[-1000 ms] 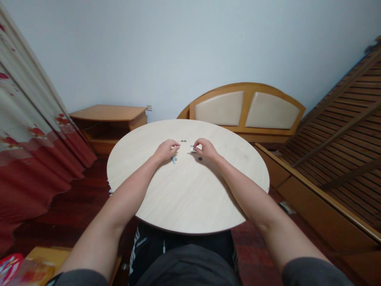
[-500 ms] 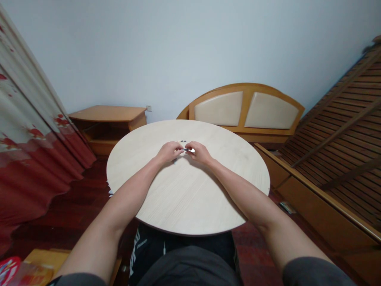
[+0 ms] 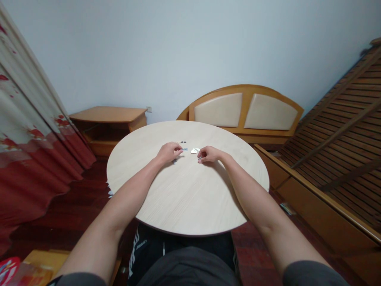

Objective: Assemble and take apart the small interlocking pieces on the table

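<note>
Both my hands rest near the middle of a round pale wooden table [image 3: 190, 198]. My left hand [image 3: 169, 153] pinches a small blue-grey piece [image 3: 185, 149] at its fingertips. My right hand [image 3: 208, 154] is curled, its fingertips closed on a tiny dark piece against the tabletop; what it is I cannot tell. A small white piece [image 3: 195, 150] lies on the table between the hands. Two small dark pieces [image 3: 183, 142] lie just beyond the left fingertips. Another small blue piece [image 3: 174, 161] peeks out beneath my left hand.
A wooden headboard with two cream pads [image 3: 245, 111] leans on the wall behind the table. A slatted bed frame [image 3: 342, 131] stands at the right. A low wooden cabinet [image 3: 110, 123] sits at the back left, a red and cream curtain [image 3: 26, 131] at far left.
The hands met at the centre half a second ago and have now separated. My right hand moved right and down to the tabletop, leaving the white piece lying between the hands.
</note>
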The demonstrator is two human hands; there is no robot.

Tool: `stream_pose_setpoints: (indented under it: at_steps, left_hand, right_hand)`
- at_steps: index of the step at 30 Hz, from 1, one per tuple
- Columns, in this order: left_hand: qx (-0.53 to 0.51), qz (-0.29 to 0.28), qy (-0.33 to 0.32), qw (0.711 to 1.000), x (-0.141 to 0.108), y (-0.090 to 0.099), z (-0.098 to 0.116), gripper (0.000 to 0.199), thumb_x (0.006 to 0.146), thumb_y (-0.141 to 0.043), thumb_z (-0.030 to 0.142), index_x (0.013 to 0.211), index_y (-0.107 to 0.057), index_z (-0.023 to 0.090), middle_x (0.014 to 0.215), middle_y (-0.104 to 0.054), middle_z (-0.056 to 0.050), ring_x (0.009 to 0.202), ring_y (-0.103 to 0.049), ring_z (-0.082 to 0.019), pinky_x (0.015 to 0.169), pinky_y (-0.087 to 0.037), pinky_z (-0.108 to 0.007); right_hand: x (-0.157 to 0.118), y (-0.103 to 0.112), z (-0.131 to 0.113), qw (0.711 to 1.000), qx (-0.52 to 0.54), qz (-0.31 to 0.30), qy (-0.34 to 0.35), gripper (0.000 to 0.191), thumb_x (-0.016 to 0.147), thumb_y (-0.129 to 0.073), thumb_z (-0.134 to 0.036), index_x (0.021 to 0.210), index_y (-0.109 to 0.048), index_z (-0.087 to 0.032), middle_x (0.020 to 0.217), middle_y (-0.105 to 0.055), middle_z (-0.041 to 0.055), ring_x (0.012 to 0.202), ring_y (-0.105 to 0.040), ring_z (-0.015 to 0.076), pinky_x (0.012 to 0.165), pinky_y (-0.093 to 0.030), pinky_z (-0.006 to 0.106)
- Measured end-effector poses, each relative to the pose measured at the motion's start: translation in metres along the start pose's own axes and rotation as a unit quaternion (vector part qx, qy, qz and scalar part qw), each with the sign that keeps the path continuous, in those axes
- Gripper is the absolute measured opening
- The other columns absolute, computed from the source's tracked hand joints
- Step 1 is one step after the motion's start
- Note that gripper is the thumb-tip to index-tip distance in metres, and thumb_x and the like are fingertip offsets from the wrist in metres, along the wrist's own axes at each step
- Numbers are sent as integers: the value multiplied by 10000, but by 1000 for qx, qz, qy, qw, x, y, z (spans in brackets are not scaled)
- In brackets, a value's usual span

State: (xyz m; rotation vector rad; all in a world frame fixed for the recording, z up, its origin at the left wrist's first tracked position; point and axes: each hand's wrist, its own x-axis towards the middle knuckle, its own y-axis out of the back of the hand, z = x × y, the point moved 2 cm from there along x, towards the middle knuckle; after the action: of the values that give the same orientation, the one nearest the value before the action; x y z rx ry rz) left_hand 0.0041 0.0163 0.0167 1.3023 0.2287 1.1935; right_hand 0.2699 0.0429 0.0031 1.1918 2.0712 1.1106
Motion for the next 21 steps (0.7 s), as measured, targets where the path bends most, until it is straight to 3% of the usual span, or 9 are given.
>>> stream_pose_setpoints:
  at_steps: [4, 8, 11, 14, 18, 21]
  left_hand:
    - [-5, -3, 2, 1000, 0, 0, 1, 193, 913, -645, 313, 963, -794, 201, 973, -778, -70, 891, -680, -213, 832, -508, -327]
    - [0, -10, 2, 1000, -1, 0, 1, 202, 917, -638, 316, 967, -797, 202, 981, -780, -71, 905, -682, -218, 834, -507, -328]
    - [3, -10, 9, 1000, -1, 0, 1, 214, 916, -634, 328, 971, -797, 200, 982, -782, -73, 898, -683, -219, 822, -506, -328]
    - [3, -9, 14, 1000, -1, 0, 0, 222, 914, -631, 335, 971, -796, 198, 981, -783, -75, 890, -682, -217, 814, -505, -327]
    - [-1, -5, 19, 1000, -1, 1, -1, 218, 909, -632, 343, 967, -794, 208, 975, -784, -65, 890, -681, -212, 811, -506, -320]
    - [-2, -3, 22, 1000, -2, 2, -1, 218, 909, -635, 337, 976, -793, 204, 976, -783, -68, 889, -680, -214, 805, -504, -322]
  right_hand:
    - [6, -9, -4, 999, 27, 21, 32, 355, 645, -863, -456, 828, -755, -172, 659, -650, -19, 605, -541, 124, 600, -412, 253]
    - [7, -13, -8, 997, 8, 56, 61, 295, 788, -760, -432, 888, -760, -154, 711, -680, 6, 641, -559, 134, 624, -414, 252]
    - [9, -12, -2, 986, -41, 155, 45, 298, 928, -622, -402, 946, -763, -140, 800, -710, 46, 712, -594, 151, 671, -427, 259]
    - [11, -12, 8, 968, -90, 235, 15, 293, 944, -624, -360, 1069, -760, -133, 962, -715, 91, 795, -622, 168, 757, -468, 272]
    - [17, -20, 17, 966, -105, 237, 25, 454, 879, -742, -398, 1261, -717, -155, 1156, -667, 121, 793, -635, 163, 829, -505, 294]
    - [25, -25, 19, 966, -116, 228, 44, 418, 891, -739, -404, 1229, -739, -157, 1123, -672, 120, 848, -647, 184, 879, -505, 307]
